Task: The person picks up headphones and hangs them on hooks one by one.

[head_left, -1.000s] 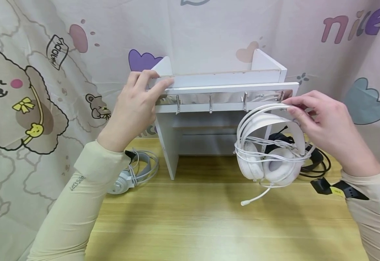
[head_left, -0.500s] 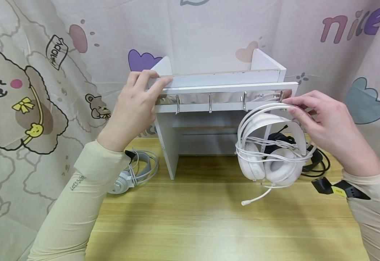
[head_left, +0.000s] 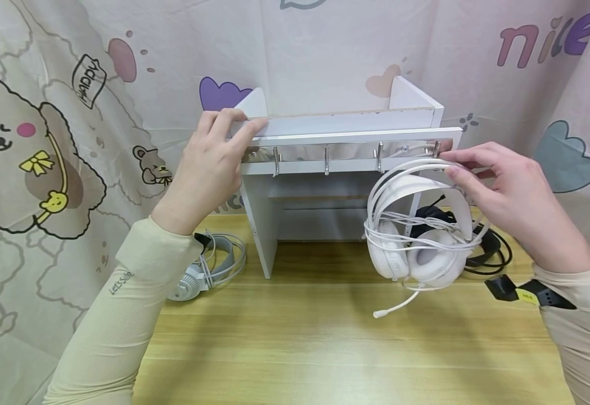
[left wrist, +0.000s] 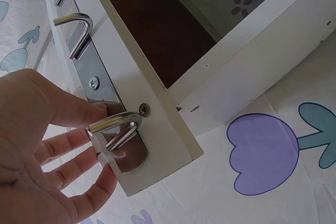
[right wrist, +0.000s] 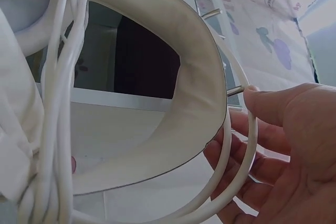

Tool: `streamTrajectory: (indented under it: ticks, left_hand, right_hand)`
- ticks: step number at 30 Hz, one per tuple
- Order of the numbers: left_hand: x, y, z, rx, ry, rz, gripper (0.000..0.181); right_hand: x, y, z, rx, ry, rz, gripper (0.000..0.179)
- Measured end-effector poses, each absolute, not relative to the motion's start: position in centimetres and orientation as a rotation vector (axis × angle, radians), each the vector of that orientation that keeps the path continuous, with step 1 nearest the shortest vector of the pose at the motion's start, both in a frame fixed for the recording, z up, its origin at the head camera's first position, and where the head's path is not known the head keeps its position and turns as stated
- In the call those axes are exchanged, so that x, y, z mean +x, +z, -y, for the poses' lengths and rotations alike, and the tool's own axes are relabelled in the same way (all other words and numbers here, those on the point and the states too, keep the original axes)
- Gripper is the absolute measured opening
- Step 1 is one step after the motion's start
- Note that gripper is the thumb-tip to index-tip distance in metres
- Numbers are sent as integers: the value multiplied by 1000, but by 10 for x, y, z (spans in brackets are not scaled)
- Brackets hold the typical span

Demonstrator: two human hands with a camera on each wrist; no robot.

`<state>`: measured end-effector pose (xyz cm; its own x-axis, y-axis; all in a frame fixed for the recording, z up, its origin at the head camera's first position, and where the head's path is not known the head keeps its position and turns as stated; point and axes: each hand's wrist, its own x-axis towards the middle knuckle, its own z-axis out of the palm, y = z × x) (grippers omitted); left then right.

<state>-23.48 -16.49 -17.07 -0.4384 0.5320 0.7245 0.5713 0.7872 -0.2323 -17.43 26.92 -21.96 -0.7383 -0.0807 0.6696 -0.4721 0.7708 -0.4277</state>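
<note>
A small white shelf unit stands on the table, with a metal hook rail along its upper front. My left hand grips the rail board's left end; in the left wrist view the thumb presses the metal plate beside an end hook. At the right end, my right hand holds a white headset by the top of its outer bands. The headset hangs with its microphone boom downward and its cable wrapped round it. The right wrist view shows the headband right at a hook.
A grey-white headset lies on the wooden table left of the shelf. Behind the held headset, to the right, lies a black headset with its cable. A printed curtain hangs at the back and sides.
The white headset and my right hand shift only very slightly. My left hand keeps its place on the rail board.
</note>
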Motion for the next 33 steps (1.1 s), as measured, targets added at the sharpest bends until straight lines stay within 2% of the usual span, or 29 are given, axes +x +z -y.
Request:
streamTrajectory:
  ticks: [33]
  left_hand:
    - [-236,-172,164,-817,-66,2120,68]
  right_hand:
    - [-169,-220,-279,286,864,2395,34]
